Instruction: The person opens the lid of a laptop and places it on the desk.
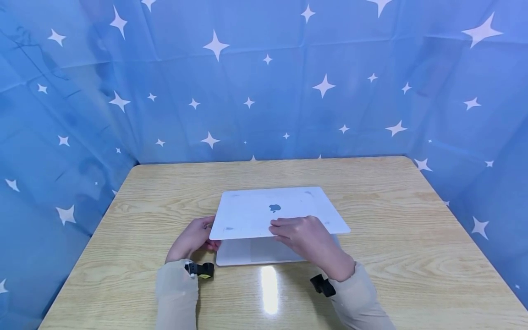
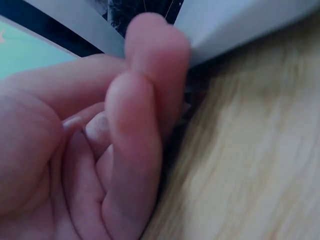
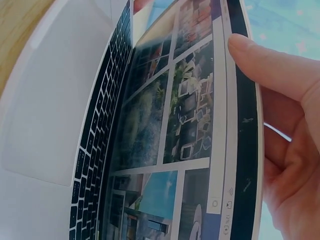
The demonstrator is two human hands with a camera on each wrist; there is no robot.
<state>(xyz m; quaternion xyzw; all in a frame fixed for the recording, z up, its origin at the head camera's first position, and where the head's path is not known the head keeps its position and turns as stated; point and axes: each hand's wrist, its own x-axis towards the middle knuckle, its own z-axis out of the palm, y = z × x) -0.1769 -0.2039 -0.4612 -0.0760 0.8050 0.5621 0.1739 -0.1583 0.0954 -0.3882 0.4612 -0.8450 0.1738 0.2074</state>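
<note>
A silver laptop [image 1: 264, 211] stands partly open on the table, its lid tilted over the base. With the thumb on the black screen border [image 3: 245, 125] and fingers on the outer side, my right hand [image 1: 307, 240] pinches the lid's front edge. Lit pictures fill the screen [image 3: 195, 100], and black keys [image 3: 95, 135] show beside it in the right wrist view. My left hand [image 1: 194, 236] grips the laptop's left side, low at the base [image 1: 233, 253]. Its curled fingers [image 2: 137, 120] meet the laptop's edge close over the wood in the left wrist view.
The wooden table [image 1: 412, 256] extends around the laptop, with a bright light reflection near its front. A blue curtain [image 1: 264, 101] with white stars hangs behind it and along both sides. Black camera straps [image 1: 200, 269] sit on both wrists over light sleeves.
</note>
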